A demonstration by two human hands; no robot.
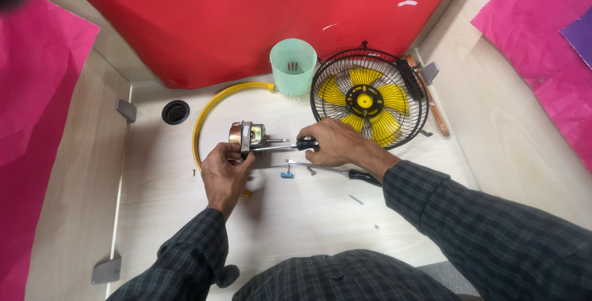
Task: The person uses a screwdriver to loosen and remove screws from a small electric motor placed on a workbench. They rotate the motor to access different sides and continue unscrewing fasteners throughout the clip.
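Near the middle of the pale wooden table (pixel 290 214), the left hand (pixel 225 168) closes its fingers around a small round copper-and-silver fan motor (pixel 246 136), holding it just above the surface. The right hand (pixel 333 142) grips the black handle of a silver-shafted screwdriver (pixel 285 147), fingers wrapped shut on it. Its long axis runs across the table, roughly parallel to the near edge, with the tip pointing left into the motor. A second screwdriver with a black handle (pixel 336 170) lies just nearer the front edge, also pointing left, with a small blue piece (pixel 286 175) beside its tip and loose screws (pixel 356 200) close by. Toward the far edge stand a mint-green plastic cup (pixel 293 66) and a black wire-caged fan with yellow blades (pixel 369 98), lying face up. A yellow hose (pixel 209 113) curves from the cup round the motor's left side. Red paper (pixel 246 17) covers the back wall, pink sheets (pixel 37 122) the sides.
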